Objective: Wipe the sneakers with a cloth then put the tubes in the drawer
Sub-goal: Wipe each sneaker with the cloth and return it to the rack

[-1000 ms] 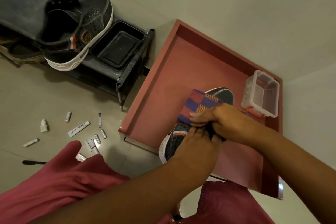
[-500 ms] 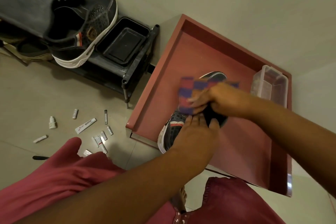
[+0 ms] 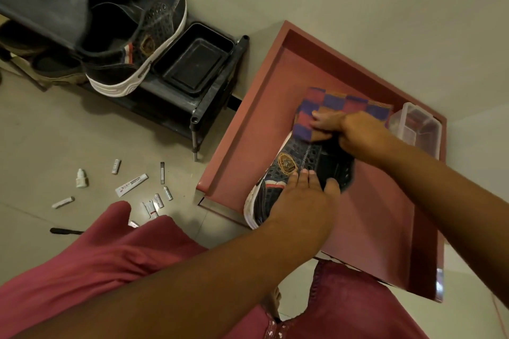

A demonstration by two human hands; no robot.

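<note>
Your left hand (image 3: 300,195) presses flat on the dark mesh sneaker (image 3: 297,170) at the red open drawer's (image 3: 248,129) front edge; your right hand (image 3: 352,135) grips the checked red-and-purple cloth (image 3: 330,103) beside the clear plastic box (image 3: 416,126) in the back corner.

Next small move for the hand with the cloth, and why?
Probably draw the checked red-and-purple cloth back along the dark mesh sneaker. The right hand presses it at the toe; the left hand steadies the heel end, and the midsection lies uncovered.
</note>
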